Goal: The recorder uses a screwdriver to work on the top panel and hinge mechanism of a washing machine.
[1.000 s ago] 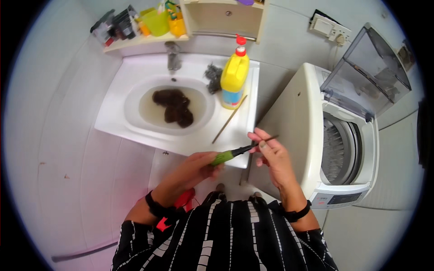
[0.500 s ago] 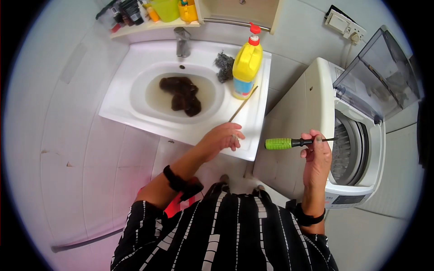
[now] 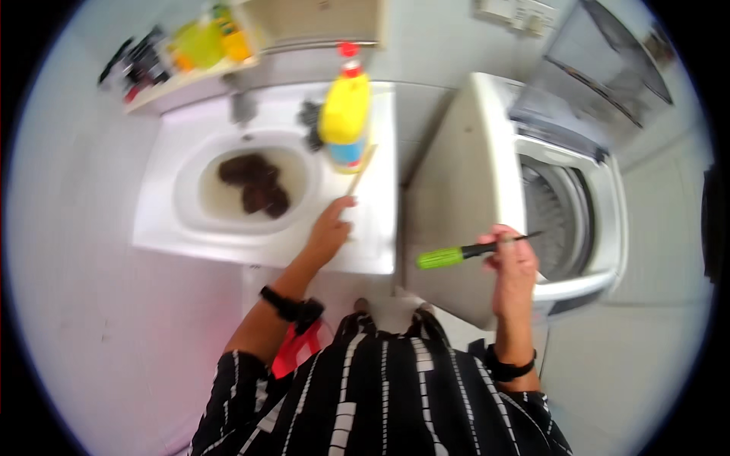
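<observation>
My right hand (image 3: 511, 262) is closed on a screwdriver (image 3: 442, 257) with a green and black handle. Its handle points left, and its dark shaft reaches over the washing machine's rim. At the right front of the washbasin (image 3: 262, 245), my left hand (image 3: 328, 234) has its fingers closed at the near end of a thin light-brown stick (image 3: 363, 169); blur softens this contact. Just beyond stands a yellow bottle (image 3: 346, 110) with a red pump top, next to grey steel wool (image 3: 310, 124). Dark brown wet cloth (image 3: 255, 182) lies in the basin's cloudy water.
An open top-loading washing machine (image 3: 456, 175) stands to the right, its clear lid (image 3: 601, 76) raised. Behind the basin are a tap (image 3: 242, 102) and a shelf (image 3: 179, 82) with bottles and cups. Something red (image 3: 295, 353) is below my left forearm.
The view has shifted, so the basin and washer sit further left. My left hand's fingers have drawn in at the stick's near end. The screwdriver stays in my right hand.
</observation>
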The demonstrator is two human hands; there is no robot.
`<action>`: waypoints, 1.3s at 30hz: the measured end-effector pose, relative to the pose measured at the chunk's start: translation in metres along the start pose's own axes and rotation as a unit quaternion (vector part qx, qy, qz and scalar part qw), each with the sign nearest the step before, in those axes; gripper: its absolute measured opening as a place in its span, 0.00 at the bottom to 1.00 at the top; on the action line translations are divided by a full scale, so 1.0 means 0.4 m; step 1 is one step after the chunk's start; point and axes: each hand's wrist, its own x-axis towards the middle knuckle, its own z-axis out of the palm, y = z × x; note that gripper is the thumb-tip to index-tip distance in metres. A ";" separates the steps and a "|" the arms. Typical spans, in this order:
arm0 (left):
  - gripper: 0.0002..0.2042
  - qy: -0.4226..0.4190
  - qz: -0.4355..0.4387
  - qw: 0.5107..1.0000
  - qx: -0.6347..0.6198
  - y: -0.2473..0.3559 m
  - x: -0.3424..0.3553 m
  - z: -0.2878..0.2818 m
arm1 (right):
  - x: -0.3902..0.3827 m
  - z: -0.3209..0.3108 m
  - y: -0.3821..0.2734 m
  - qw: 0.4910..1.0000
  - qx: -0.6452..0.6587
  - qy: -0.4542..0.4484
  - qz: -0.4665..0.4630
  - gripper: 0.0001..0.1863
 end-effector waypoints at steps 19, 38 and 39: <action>0.20 0.098 -0.046 0.985 -0.131 0.117 0.026 -0.023 | -0.051 -0.312 0.035 0.998 0.025 0.032 -0.056 0.11; 0.22 -0.267 0.122 0.949 0.116 0.574 -0.226 0.736 | -0.043 -0.639 -0.001 0.988 0.072 -0.139 -0.001 0.12; 0.23 -0.264 0.145 0.944 0.131 0.578 -0.216 0.743 | -0.037 -0.641 -0.002 0.988 0.070 -0.134 -0.004 0.12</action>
